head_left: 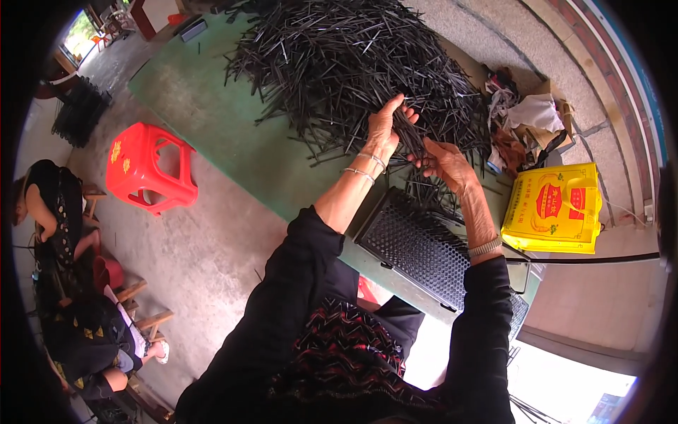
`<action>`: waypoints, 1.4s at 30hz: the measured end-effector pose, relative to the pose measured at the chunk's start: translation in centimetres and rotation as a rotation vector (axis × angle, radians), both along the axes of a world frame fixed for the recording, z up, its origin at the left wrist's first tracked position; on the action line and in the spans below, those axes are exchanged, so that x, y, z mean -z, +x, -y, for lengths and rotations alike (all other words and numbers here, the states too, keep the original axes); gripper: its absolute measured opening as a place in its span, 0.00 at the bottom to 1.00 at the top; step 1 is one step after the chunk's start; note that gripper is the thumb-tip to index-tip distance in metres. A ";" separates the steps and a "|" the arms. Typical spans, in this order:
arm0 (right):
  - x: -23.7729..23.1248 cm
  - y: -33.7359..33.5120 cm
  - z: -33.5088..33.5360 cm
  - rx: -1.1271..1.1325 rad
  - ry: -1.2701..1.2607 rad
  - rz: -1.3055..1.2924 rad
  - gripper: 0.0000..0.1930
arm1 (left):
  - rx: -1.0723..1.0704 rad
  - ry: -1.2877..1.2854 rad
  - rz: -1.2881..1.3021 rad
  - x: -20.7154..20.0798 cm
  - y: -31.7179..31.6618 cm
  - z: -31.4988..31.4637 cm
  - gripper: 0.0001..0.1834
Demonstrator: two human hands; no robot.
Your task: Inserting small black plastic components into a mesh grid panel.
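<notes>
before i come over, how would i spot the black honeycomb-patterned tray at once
On the green tabletop, find the big heap of thin black strips. Nearer the wearer, at the table's edge below that heap in view, sits a long rectangular black tray. Its regular honeycomb-like surface sets it apart from the loose, tangled strips.

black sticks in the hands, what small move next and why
Probably straighten the black sticks: the left hand grips several, the right hand is at their near end, and the pile beyond lies jumbled, pointing every way.

Bright daylight, lower-right glare, strong edge distortion
</notes>
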State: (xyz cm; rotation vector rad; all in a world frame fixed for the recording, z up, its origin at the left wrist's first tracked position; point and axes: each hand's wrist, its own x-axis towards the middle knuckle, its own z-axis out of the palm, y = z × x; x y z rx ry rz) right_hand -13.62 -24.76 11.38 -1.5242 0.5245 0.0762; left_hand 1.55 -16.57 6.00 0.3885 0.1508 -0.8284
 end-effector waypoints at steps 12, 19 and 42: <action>0.2 -0.8 0.0 0.282 0.036 -0.001 0.09 | -0.086 -0.005 -0.054 0.5 1.1 -1.4 0.13; -1.2 -1.0 3.0 0.379 0.032 0.219 0.10 | 0.271 0.079 0.215 1.3 0.7 -3.2 0.17; 2.8 7.2 -5.4 0.521 -0.252 0.330 0.14 | 0.274 0.151 0.396 0.9 -3.1 -7.0 0.13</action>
